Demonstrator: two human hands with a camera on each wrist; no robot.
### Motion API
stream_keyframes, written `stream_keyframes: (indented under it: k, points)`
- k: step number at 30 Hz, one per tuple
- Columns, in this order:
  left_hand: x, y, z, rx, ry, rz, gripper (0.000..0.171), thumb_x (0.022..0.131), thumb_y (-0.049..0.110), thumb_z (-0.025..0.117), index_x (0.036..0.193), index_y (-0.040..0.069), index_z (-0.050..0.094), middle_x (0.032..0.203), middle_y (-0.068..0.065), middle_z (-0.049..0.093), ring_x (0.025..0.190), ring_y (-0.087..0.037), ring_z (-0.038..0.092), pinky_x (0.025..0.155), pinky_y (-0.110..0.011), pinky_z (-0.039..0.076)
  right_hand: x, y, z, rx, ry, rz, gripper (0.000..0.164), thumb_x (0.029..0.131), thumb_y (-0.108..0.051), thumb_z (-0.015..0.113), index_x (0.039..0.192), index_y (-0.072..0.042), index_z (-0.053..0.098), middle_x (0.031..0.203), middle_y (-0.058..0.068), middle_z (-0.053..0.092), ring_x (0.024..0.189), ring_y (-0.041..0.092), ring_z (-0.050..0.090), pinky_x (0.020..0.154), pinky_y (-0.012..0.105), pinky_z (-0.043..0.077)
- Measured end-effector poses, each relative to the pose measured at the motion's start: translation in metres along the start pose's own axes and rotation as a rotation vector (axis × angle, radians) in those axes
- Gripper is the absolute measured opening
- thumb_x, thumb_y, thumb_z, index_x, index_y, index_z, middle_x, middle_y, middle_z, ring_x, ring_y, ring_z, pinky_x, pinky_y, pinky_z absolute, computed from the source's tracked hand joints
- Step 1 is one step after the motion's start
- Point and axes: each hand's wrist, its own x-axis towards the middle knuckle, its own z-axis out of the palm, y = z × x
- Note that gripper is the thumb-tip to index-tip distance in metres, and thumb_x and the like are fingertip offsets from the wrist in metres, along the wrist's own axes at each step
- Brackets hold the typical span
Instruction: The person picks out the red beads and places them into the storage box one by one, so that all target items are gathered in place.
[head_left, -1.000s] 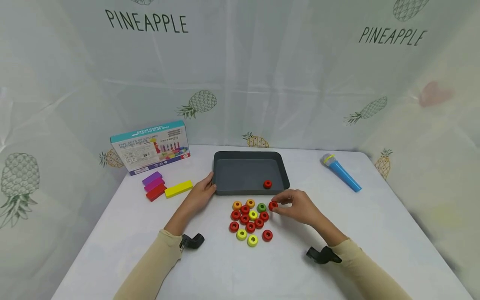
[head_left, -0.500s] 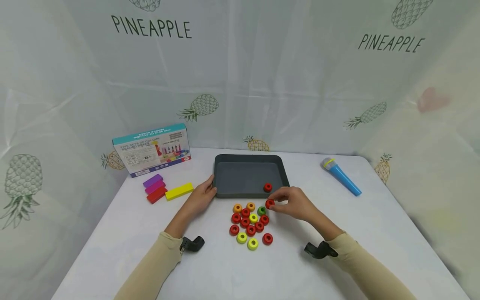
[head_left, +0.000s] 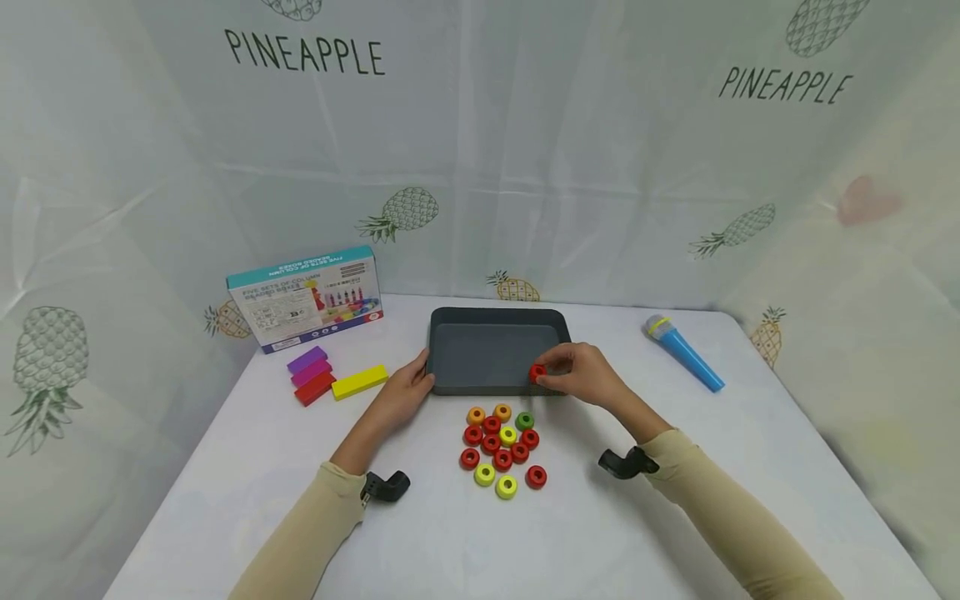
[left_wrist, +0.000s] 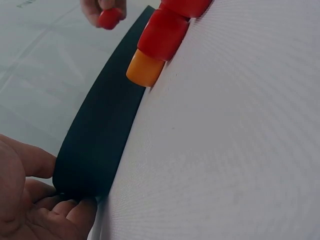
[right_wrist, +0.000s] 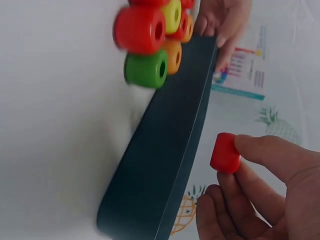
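Observation:
A red bead (head_left: 537, 373) is pinched between the thumb and fingers of my right hand (head_left: 588, 379), over the right front part of the dark grey tray (head_left: 480, 354). The right wrist view shows that red bead (right_wrist: 226, 152) held above the tray's edge. My left hand (head_left: 403, 392) grips the tray's front left corner, its fingers curled at the corner in the left wrist view. Just in front of the tray lie several red beads (head_left: 502, 460), a green bead (head_left: 525, 421), orange beads (head_left: 476, 416) and yellow beads (head_left: 506, 487). A red bead inside the tray is hidden now.
Purple, magenta and red blocks (head_left: 313, 388) and a yellow block (head_left: 360, 382) lie left of the tray. Behind them leans a printed toy box (head_left: 307, 298). A blue toy microphone (head_left: 686, 354) lies at the back right, and a pineapple-print curtain (head_left: 555, 167) hangs behind the table.
My right hand has carried the red bead from beside the green bead up and over the tray's front edge. The left hand keeps its place at the corner.

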Motion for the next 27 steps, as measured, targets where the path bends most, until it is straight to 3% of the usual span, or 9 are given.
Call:
stream_keyframes:
  k: [10, 27]
  points:
    - [-0.002, -0.003, 0.004, -0.008, 0.0, 0.022, 0.063, 0.107, 0.03, 0.047, 0.163, 0.016, 0.021, 0.168, -0.007, 0.025, 0.155, -0.027, 0.026, 0.124, -0.048, 0.027, 0.025, 0.013, 0.003, -0.048, 0.028, 0.093, 0.024, 0.087, -0.018, 0.078, 0.11, -0.01, 0.078, 0.106, 0.008, 0.076, 0.094, 0.022, 0.071, 0.085, 0.041, 0.061]
    - [0.003, -0.001, 0.0, -0.027, 0.006, 0.045, 0.063, 0.107, 0.031, 0.048, 0.162, 0.016, 0.022, 0.168, -0.006, 0.026, 0.155, -0.025, 0.027, 0.124, -0.047, 0.028, 0.057, 0.023, 0.007, -0.084, 0.017, 0.155, 0.028, 0.087, -0.018, 0.078, 0.112, -0.006, 0.077, 0.109, 0.013, 0.075, 0.099, 0.026, 0.07, 0.086, 0.042, 0.059]
